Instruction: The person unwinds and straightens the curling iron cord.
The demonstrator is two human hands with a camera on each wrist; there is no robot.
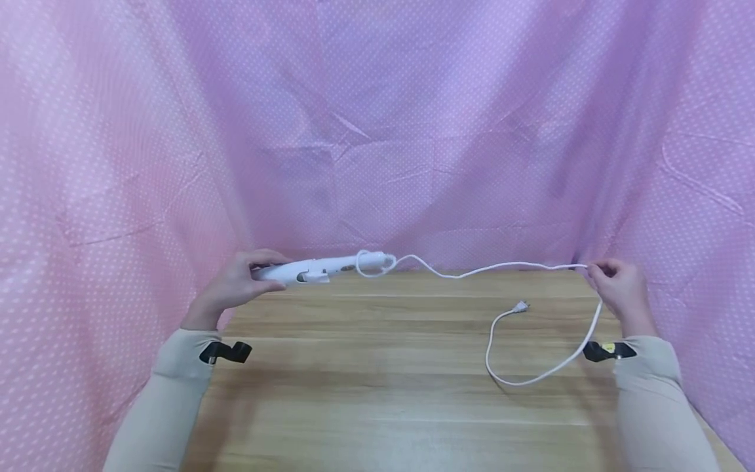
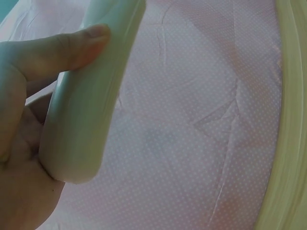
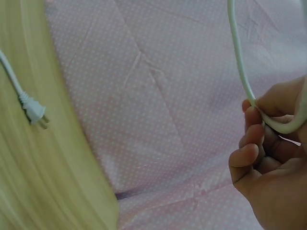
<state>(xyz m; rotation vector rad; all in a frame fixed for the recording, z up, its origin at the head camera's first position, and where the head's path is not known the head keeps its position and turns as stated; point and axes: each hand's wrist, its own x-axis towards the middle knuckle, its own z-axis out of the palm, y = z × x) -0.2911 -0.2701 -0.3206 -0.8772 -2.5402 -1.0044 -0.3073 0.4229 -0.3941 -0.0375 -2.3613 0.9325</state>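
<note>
My left hand (image 1: 238,278) grips one end of a long white hair iron (image 1: 330,266), held nearly level by the back edge of the table. In the left wrist view, the thumb lies across the smooth, rounded body (image 2: 86,115). A white power cord (image 1: 489,267) loops around the iron's narrow end and runs to the right. Thumb and fingertips of my right hand (image 1: 622,288) pinch this cord, which also shows in the right wrist view. From there it drops and curves back to a two-prong plug (image 1: 520,307).
A wooden table (image 1: 366,393) lies below both hands. Pink dotted cloth (image 1: 383,144) hangs at the back and on both sides, close beyond the hands. Black wrist cameras (image 1: 227,352) sit at both sleeve cuffs.
</note>
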